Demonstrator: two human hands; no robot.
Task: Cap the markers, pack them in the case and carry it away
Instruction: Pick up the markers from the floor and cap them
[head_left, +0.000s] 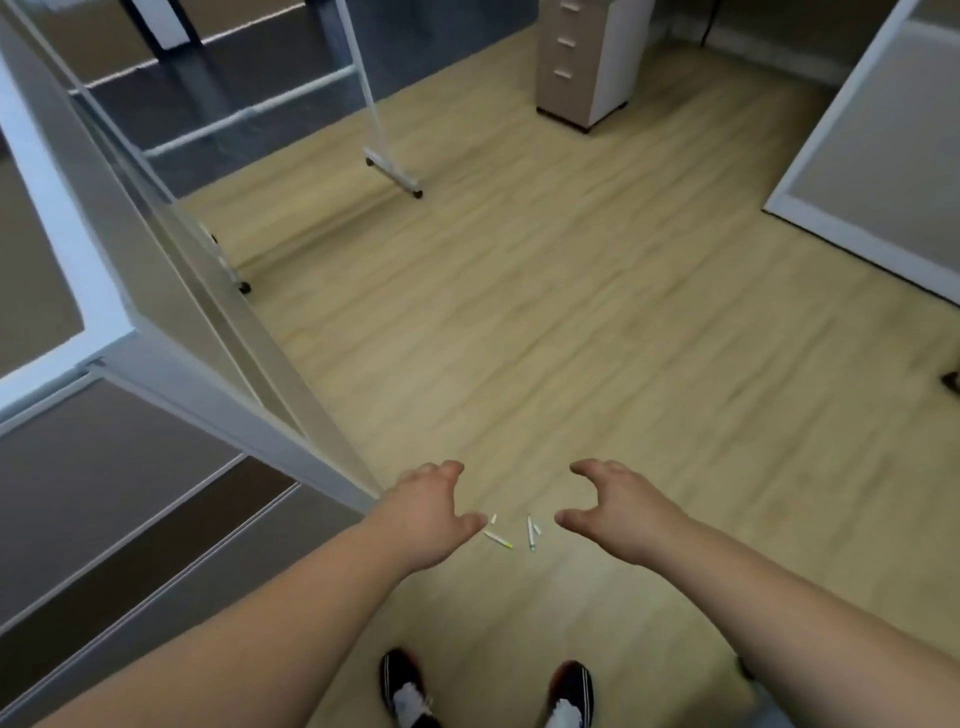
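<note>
Two uncapped white markers lie on the wooden floor just ahead of my feet: one with a yellow tip (498, 539) and one with a blue-green tip (531, 533). A small white cap (493, 518) lies beside the first, another cap (537, 529) beside the second. My left hand (428, 512) hovers left of them and my right hand (618, 501) right of them, both well above the floor, fingers loosely spread and holding nothing. No case is in view.
A white partition panel (171, 291) slants along the left, its corner near my left hand. A wheeled whiteboard stand (392, 171) stands farther back, a drawer cabinet (582, 62) at the far wall, another partition (872, 171) to the right. My shoes (405, 686) stand below.
</note>
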